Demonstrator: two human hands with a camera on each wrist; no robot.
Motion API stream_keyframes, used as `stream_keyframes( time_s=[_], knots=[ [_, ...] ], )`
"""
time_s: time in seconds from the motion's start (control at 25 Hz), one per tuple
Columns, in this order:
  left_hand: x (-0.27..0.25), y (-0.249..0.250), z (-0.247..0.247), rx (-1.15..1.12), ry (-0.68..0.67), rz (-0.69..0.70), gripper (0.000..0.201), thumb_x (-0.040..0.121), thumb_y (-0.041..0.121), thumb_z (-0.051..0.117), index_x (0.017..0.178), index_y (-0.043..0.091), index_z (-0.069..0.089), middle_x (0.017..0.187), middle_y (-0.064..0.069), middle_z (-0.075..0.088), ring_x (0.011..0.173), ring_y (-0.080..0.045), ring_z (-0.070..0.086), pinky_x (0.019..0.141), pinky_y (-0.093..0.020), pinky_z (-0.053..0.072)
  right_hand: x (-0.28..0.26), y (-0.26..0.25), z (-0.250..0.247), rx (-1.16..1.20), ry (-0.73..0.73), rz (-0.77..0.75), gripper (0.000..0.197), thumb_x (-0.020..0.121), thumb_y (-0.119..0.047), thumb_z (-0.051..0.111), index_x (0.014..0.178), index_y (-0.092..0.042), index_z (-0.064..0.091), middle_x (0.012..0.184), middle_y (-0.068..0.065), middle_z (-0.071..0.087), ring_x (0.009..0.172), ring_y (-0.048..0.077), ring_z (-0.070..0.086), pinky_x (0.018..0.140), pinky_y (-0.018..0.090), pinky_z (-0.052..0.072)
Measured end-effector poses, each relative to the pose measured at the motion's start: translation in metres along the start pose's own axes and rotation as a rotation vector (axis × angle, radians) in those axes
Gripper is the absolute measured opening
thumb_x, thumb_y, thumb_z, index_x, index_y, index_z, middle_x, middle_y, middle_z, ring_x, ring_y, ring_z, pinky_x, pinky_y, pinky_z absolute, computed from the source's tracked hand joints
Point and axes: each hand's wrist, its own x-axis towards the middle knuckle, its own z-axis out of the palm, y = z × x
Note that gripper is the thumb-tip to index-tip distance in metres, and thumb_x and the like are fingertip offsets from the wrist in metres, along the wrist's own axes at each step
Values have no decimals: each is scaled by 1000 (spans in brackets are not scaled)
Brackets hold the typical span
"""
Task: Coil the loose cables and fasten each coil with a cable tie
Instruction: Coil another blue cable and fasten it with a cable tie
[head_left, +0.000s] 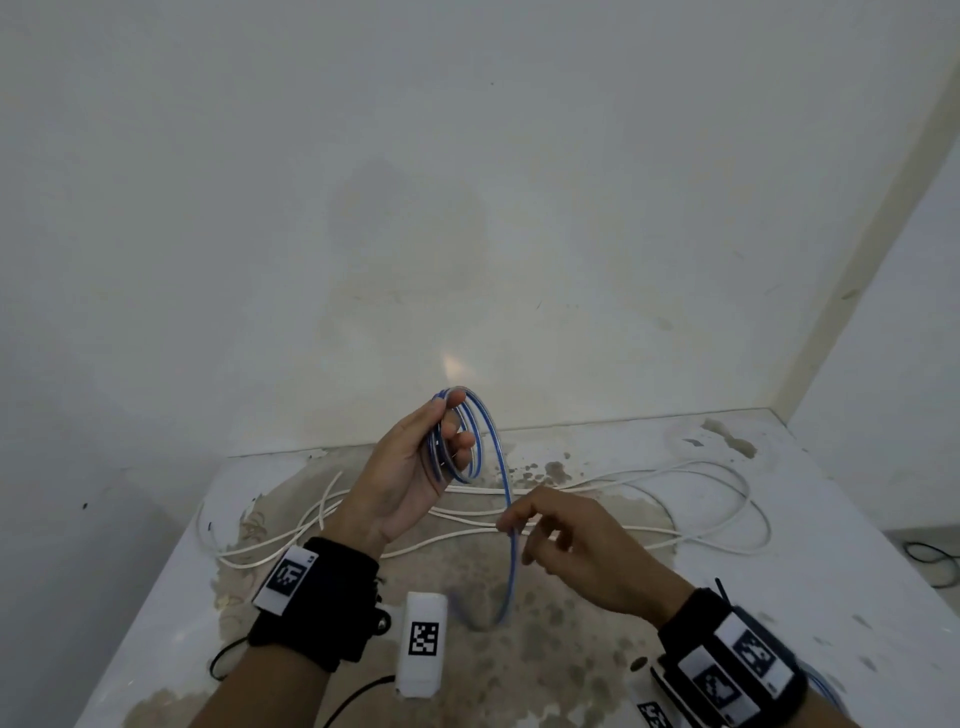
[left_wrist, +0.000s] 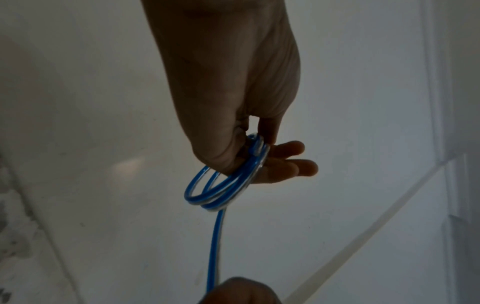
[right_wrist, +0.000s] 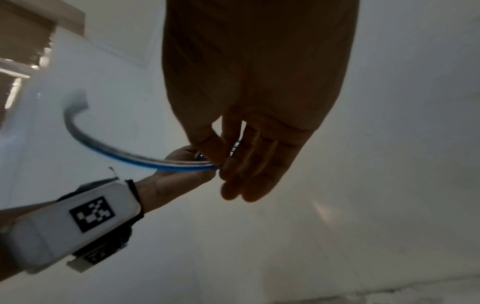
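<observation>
My left hand (head_left: 415, 457) is raised above the table and holds a small coil of blue cable (head_left: 467, 441), thumb on top and fingers through the loops. The same coil (left_wrist: 221, 189) hangs under the left hand (left_wrist: 241, 123) in the left wrist view. From the coil a free strand (head_left: 511, 551) runs down to my right hand (head_left: 561, 540), which pinches it between thumb and forefinger. That pinch shows in the right wrist view, where the blue cable (right_wrist: 155, 160) curves left from the right hand (right_wrist: 249, 156). A long white cable (head_left: 649, 483) lies loose across the table.
The white table (head_left: 779, 597) is stained in the middle and stands in a corner between two pale walls. A black cable (head_left: 930, 556) lies past its right edge. Wrist bands with printed markers (head_left: 426, 639) sit on both forearms.
</observation>
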Motion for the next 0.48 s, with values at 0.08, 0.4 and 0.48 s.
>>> stream_keyframes(
  time_s=[0.08,0.4,0.48],
  knots=[
    [1,0,1,-19,-9,-11,28,101,22,39,112,7,60,61,4,55,62,-11,66,57,-22,57,-1,-8,-3,-105,-30,-68,21,93,-15,62,102,-34,65,100,-12,65,86,14,64,62,25,52],
    [-6,-13,14,36,-138,-89,31,97,23,42,116,3,56,105,-14,72,121,-38,59,98,-50,51,14,-23,3,256,116,-16,16,105,-16,50,89,-12,51,73,11,70,53,21,60,55,28,47],
    [-8,-20,19,139,-172,-103,34,97,25,40,119,3,54,121,-21,67,115,-36,63,88,-49,55,21,-27,7,248,143,9,21,103,-16,54,82,-10,53,64,9,68,47,19,56,51,24,45]
  ],
)
